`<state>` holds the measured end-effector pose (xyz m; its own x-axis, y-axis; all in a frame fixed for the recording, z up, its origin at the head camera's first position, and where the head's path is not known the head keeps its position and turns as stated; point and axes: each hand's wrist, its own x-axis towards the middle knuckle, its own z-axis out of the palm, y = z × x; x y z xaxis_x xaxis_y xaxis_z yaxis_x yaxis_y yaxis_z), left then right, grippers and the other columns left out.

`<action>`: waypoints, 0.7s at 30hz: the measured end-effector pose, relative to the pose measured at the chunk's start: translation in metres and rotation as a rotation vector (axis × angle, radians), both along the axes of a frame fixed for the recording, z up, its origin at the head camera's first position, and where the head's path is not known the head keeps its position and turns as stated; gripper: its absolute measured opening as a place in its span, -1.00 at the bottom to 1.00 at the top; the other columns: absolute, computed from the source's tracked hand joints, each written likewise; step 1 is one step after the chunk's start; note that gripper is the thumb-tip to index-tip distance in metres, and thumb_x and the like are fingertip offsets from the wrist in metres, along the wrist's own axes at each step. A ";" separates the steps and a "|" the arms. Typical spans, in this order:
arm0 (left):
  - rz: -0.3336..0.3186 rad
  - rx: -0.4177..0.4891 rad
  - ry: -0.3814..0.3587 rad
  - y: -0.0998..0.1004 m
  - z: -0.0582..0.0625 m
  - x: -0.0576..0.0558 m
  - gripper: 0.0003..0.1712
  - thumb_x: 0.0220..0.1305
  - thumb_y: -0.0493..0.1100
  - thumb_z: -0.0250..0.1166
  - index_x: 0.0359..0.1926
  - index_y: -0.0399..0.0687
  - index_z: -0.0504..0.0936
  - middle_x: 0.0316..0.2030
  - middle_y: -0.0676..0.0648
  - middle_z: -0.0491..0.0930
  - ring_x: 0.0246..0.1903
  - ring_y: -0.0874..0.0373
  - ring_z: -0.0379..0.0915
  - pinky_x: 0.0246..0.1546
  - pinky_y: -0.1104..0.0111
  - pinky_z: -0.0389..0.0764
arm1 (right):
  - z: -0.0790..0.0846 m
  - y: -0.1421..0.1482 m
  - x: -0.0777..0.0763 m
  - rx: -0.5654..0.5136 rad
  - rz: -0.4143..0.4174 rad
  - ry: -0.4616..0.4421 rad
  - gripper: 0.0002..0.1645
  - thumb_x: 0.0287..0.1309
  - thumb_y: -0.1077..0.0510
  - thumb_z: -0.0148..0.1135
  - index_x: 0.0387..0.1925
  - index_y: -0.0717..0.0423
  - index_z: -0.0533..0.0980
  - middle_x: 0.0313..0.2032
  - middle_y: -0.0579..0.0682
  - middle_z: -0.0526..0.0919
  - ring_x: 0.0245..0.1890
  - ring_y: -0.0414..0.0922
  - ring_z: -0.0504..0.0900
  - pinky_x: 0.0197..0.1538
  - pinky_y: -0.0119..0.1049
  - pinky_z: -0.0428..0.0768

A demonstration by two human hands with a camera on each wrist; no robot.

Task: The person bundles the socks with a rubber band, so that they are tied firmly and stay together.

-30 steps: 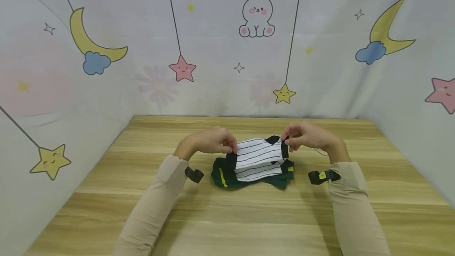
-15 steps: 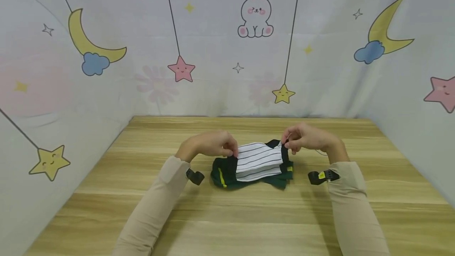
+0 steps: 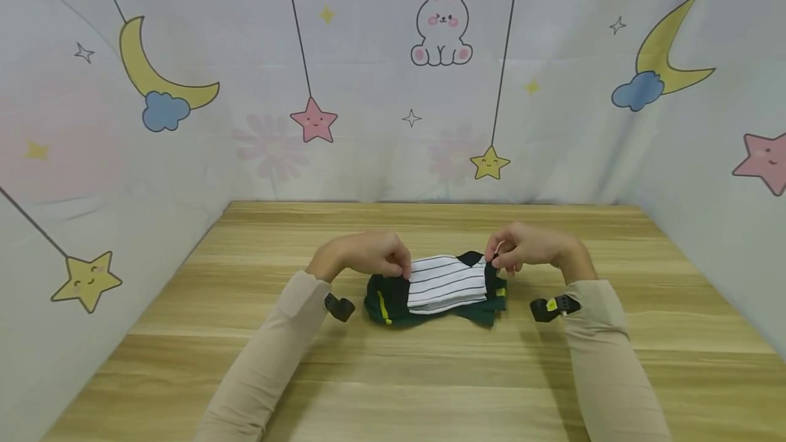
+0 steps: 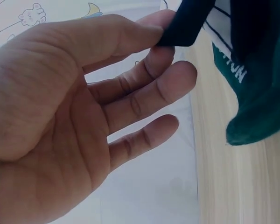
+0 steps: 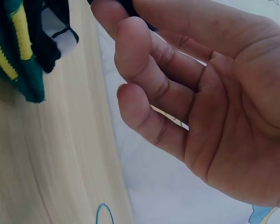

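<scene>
A white garment (image 3: 445,285) with thin dark stripes and black ends lies folded over a dark green garment (image 3: 482,316) with yellow trim. At its far left corner, my left hand (image 3: 377,253) pinches the black fabric. The left wrist view shows thumb and forefinger closed on the black edge (image 4: 186,25), the other fingers loosely extended. My right hand (image 3: 533,245) pinches the black end at the far right corner. In the right wrist view only a sliver of black cloth shows between thumb and finger. White lettering (image 4: 238,72) marks the green garment.
The clothes rest on a wood-grain table (image 3: 405,387). A pale cloth backdrop (image 3: 374,53) with printed moons, stars and a rabbit surrounds the back and sides. A thin blue loop (image 5: 104,212) appears at the table's edge in the right wrist view.
Both hands have come down a little with the striped garment's far edge. Its raised upper layer has lowered onto the layer beneath, narrowing the gap between them.
</scene>
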<state>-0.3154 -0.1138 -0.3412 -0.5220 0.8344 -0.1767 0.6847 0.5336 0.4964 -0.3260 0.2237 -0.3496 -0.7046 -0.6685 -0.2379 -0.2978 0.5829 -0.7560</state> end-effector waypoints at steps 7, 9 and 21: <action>-0.010 -0.045 0.018 0.005 -0.004 0.001 -0.79 0.40 -0.36 0.18 -0.21 -0.14 0.76 -0.25 -0.04 0.71 -0.35 0.30 0.47 -0.27 0.46 0.54 | -0.003 0.000 0.000 0.043 0.020 -0.052 -0.92 0.29 0.32 0.23 -0.20 0.28 0.55 -0.48 0.06 0.64 -0.49 -0.11 0.53 -0.36 -0.26 0.54; -0.012 -0.061 0.023 0.006 -0.005 0.000 -0.79 0.39 -0.36 0.19 -0.21 -0.11 0.76 -0.27 -0.01 0.71 -0.36 0.31 0.47 -0.29 0.46 0.53 | -0.004 0.000 -0.001 0.058 0.025 -0.060 -0.92 0.28 0.33 0.23 -0.21 0.29 0.54 -0.47 0.05 0.64 -0.50 -0.13 0.53 -0.37 -0.28 0.52; -0.027 -0.128 0.008 0.008 -0.011 0.002 -0.84 0.36 -0.32 0.27 -0.18 -0.07 0.78 -0.25 0.08 0.71 -0.29 0.31 0.52 -0.24 0.44 0.56 | -0.010 -0.006 0.001 0.184 0.019 -0.075 -0.90 0.28 0.20 0.24 -0.27 0.19 0.59 -0.45 -0.02 0.68 -0.55 -0.18 0.50 -0.43 -0.30 0.48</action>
<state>-0.3136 -0.1058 -0.3520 -0.5018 0.8189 -0.2784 0.7034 0.5737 0.4197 -0.3252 0.2180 -0.3598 -0.6681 -0.6217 -0.4087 -0.2563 0.7080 -0.6581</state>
